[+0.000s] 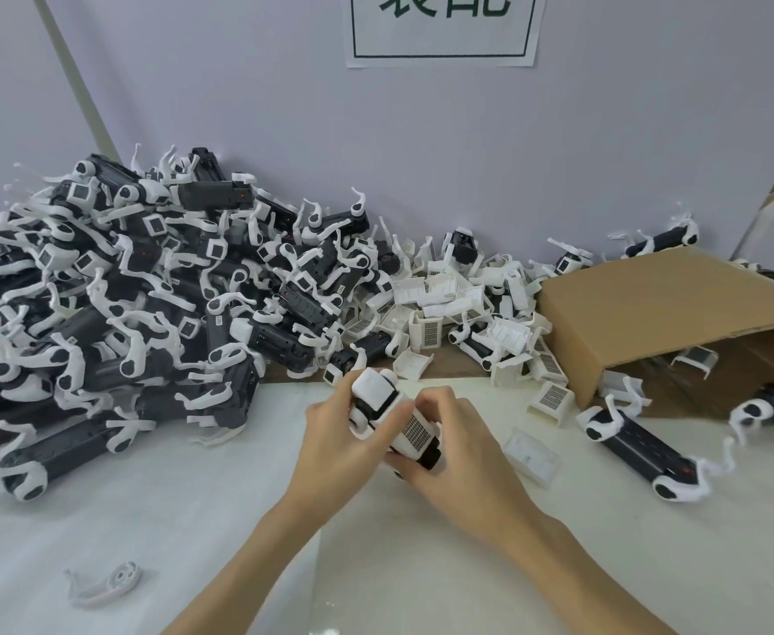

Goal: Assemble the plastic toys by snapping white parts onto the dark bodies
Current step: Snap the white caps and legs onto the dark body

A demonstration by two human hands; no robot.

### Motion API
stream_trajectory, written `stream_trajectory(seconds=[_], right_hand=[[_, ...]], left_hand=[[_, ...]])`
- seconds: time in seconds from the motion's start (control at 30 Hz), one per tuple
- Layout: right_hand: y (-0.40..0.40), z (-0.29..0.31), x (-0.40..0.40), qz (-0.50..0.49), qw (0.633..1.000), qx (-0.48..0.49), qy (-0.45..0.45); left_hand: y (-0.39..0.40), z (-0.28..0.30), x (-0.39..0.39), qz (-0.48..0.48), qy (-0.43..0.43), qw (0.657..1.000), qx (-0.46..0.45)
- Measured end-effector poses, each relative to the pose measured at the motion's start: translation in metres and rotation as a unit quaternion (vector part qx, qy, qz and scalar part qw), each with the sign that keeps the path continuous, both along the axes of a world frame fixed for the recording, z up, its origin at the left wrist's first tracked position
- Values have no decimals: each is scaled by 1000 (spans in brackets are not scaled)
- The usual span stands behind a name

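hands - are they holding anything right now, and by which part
Yes, both grip one toy above the table. The left hand holds its white front end; the right hand grips the rear, by the white grille part and the dark body's end.

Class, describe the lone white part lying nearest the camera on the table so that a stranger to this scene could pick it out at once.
Start at the big pile of dark toys on the left and drop straight down the white table toward the near edge. There lies a single curved white part, alone, with a round end pierced by small holes; it touches nothing else.
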State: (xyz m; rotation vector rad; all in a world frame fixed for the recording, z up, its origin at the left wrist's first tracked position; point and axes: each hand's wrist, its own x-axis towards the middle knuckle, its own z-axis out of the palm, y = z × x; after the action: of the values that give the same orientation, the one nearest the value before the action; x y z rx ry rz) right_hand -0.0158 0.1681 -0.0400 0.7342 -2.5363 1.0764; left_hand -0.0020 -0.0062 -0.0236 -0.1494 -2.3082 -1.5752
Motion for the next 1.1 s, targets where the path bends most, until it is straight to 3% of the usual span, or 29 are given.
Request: stream_trajectory(seconds=[0.1, 0.23, 0.37, 0.57, 0.87, 1.1], right_hand=[[6, 7, -1, 30, 997, -37, -56], [14, 17, -4, 72, 990, -82, -90], [17, 18, -6, 58, 992, -64, -97], [19, 13, -10, 39, 999, 8, -24], [20, 15, -11, 34, 999, -14, -38], [13, 11, -6, 41, 998, -25, -46]], left_hand=[[-11, 2, -4, -42, -30, 994, 99], [-21, -2, -5, -115, -35, 983, 139], [-26, -8, -6, -141, -50, 984, 100], [-33, -7, -8, -179, -35, 983, 3], [-31, -8, -8, -167, -20, 986, -5], [-21, -8, -6, -120, -49, 981, 141]])
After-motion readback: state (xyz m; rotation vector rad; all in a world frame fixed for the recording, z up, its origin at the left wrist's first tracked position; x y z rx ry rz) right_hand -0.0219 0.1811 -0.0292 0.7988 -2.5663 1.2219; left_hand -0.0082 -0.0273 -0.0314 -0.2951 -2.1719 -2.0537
